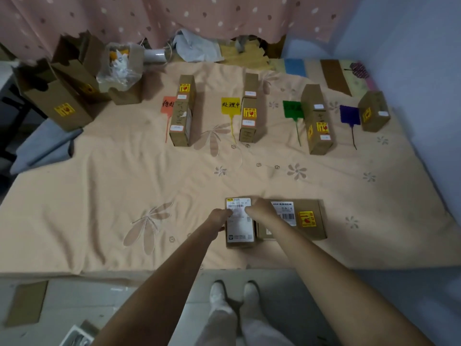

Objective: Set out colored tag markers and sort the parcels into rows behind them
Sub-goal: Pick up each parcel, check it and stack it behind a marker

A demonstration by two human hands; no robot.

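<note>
Four tag markers lie across the bed: an orange-red tag (167,104), a yellow tag (230,105), a green tag (291,109) and a purple tag (349,115). Cardboard parcels stand in rows beside them, such as the one by the orange-red tag (180,124) and the one by the purple tag (373,111). Near the front edge, my left hand (219,218) and my right hand (259,208) both grip a small parcel with a white shipping label (240,231). A flatter parcel (303,219) lies right of it, touching.
Open cardboard boxes (63,96) and a plastic bag (119,66) crowd the back left corner. A pink dotted curtain (174,18) hangs behind the bed, a blue wall (411,58) stands on the right. The peach sheet (124,176) covers the bed. My feet (234,293) stand on the floor.
</note>
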